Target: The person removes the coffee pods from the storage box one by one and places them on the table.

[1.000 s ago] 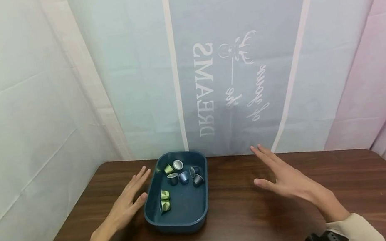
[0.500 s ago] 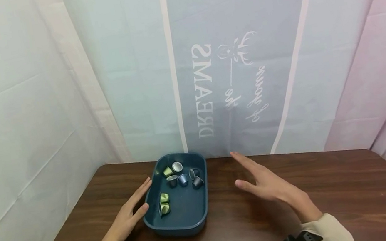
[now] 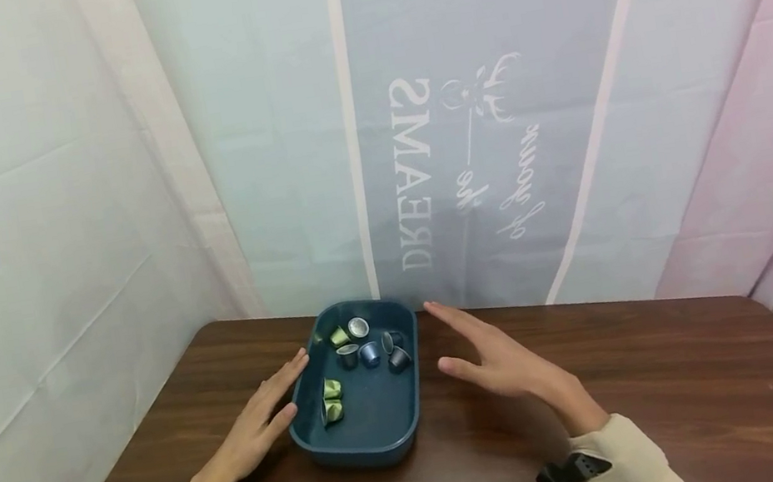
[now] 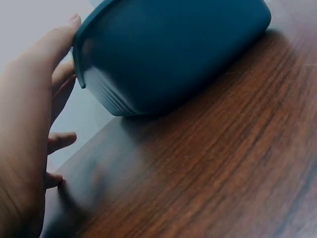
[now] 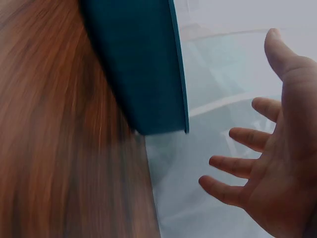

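Blue tray (image 3: 376, 415) of capsules (image 3: 370, 354), toward the desk's (image 3: 688, 370) far-left corner, long axis pointing to the far edge, lay ungripped between straight-fingered left hand (image 3: 253, 432), nearer, at its side, and right hand (image 3: 504, 359), likewise straight-fingered, just apart.

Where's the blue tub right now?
Head view, just left of center: the blue tub sits on the wooden table between the left hand, at its rim, and the right hand, which is clear of it.

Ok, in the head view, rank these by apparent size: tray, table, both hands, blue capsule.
Largest to smallest:
Table
Tray
Left hand and right hand: too alike to rank
Blue capsule
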`<move>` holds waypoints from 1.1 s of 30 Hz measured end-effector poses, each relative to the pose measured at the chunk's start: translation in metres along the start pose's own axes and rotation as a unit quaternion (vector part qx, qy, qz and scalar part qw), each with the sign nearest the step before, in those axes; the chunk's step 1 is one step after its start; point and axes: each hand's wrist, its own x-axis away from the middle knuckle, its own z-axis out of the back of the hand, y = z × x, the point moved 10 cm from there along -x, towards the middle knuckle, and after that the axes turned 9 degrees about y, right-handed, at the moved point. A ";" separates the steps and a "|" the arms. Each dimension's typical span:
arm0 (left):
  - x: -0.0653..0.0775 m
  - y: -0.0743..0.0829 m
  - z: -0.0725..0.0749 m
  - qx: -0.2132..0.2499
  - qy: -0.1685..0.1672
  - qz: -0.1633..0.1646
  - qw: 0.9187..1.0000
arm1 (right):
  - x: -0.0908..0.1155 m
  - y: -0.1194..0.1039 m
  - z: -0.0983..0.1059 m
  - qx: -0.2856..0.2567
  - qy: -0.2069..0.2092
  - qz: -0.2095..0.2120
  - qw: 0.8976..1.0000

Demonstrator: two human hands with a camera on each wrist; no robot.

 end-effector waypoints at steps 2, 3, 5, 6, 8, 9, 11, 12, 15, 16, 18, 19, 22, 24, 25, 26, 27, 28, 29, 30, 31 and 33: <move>-0.001 0.000 0.000 0.001 0.003 0.003 1.000 | -0.006 -0.004 -0.005 -0.012 0.002 0.004 1.000; -0.001 0.000 0.000 0.003 0.004 0.004 1.000 | -0.009 -0.005 -0.007 -0.018 0.002 0.004 1.000; -0.001 0.000 -0.001 0.003 0.004 0.005 1.000 | -0.014 -0.007 -0.012 -0.026 0.001 0.012 1.000; -0.001 0.000 -0.002 0.003 0.003 0.007 1.000 | -0.016 -0.009 -0.015 -0.034 -0.001 0.016 0.999; -0.001 0.000 -0.002 0.006 0.002 0.010 1.000 | -0.020 -0.011 -0.021 -0.048 -0.004 0.027 0.998; -0.001 0.000 -0.002 0.008 0.000 0.011 1.000 | -0.021 -0.012 -0.023 -0.059 -0.005 0.032 0.998; -0.001 0.001 -0.003 0.010 -0.003 0.013 1.000 | -0.024 -0.014 -0.027 -0.078 -0.003 0.042 0.996; -0.001 0.001 -0.003 0.012 -0.005 0.012 1.000 | -0.025 -0.015 -0.029 -0.087 -0.001 0.048 0.995; -0.002 0.001 -0.003 0.018 -0.008 0.013 1.000 | -0.029 -0.019 -0.030 -0.093 0.016 0.065 0.993; -0.002 0.001 -0.004 0.019 -0.010 0.014 1.000 | -0.031 -0.021 -0.029 -0.091 0.023 0.070 0.993; -0.002 0.000 -0.004 0.019 -0.013 0.017 1.000 | -0.034 -0.024 -0.028 -0.096 0.035 0.076 0.992; -0.002 0.000 -0.004 0.020 -0.015 0.019 1.000 | -0.035 -0.025 -0.028 -0.102 0.037 0.076 0.991; -0.002 -0.001 -0.004 0.021 -0.020 0.023 0.999 | -0.040 -0.031 -0.030 -0.141 0.032 0.075 0.987; -0.001 -0.001 -0.004 0.024 -0.021 0.023 0.999 | -0.043 -0.037 -0.033 -0.174 0.021 0.074 0.982; -0.001 -0.002 -0.005 0.025 -0.023 0.025 0.999 | -0.044 -0.042 -0.033 -0.187 0.015 0.078 0.979; -0.001 -0.002 -0.005 0.027 -0.024 0.027 0.999 | -0.044 -0.047 -0.033 -0.200 0.008 0.082 0.976; -0.001 -0.002 -0.005 0.028 -0.026 0.029 0.999 | -0.045 -0.051 -0.034 -0.214 0.000 0.086 0.973; -0.001 -0.002 -0.006 0.030 -0.027 0.031 0.999 | -0.045 -0.055 -0.035 -0.226 -0.006 0.089 0.970; -0.001 -0.002 -0.006 0.030 -0.028 0.033 0.999 | -0.046 -0.059 -0.035 -0.235 -0.012 0.094 0.967; -0.001 -0.002 -0.006 0.031 -0.029 0.034 0.998 | -0.046 -0.062 -0.036 -0.244 -0.017 0.096 0.965; -0.001 -0.002 -0.007 0.032 -0.031 0.036 0.998 | -0.047 -0.060 -0.039 -0.250 -0.020 0.098 0.963; -0.002 -0.002 -0.008 0.036 -0.033 0.037 0.998 | -0.049 -0.055 -0.046 -0.264 -0.025 0.093 0.960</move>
